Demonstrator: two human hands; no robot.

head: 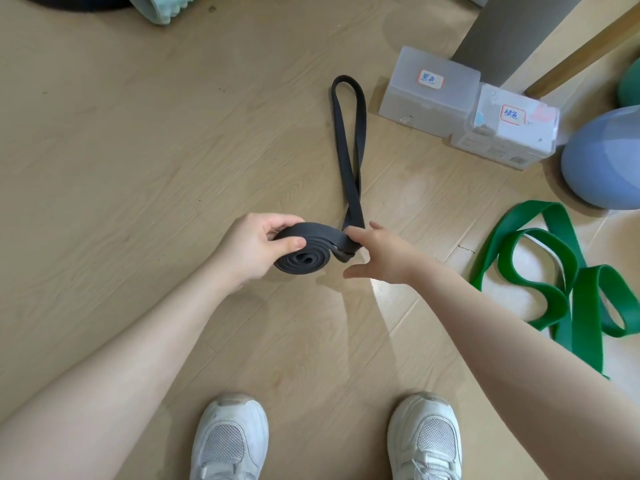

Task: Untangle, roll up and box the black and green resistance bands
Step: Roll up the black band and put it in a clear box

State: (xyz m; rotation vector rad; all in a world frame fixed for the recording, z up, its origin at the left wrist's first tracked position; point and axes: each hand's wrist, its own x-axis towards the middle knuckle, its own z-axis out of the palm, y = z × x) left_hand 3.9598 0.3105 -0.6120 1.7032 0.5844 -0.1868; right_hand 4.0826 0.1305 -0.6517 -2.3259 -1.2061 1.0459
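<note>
The black resistance band (349, 140) is partly rolled into a flat coil at the middle of the floor, and its loose doubled tail stretches away toward the boxes. My left hand (254, 251) grips the coil from the left, thumb on top. My right hand (375, 252) pinches the band where the tail leaves the coil, other fingers spread. The green band (554, 271) lies in loose loops on the floor at the right. Two translucent lidded boxes stand at the upper right, one (429, 95) with a black-ink label, the other (505, 128) beside it.
A blue ball (606, 157) rests right of the boxes, a green one behind it. A grey panel (519, 32) and wooden strip rise behind the boxes. A pale green foam roller (157, 8) lies at the top left. My white shoes (230, 441) stand at the bottom.
</note>
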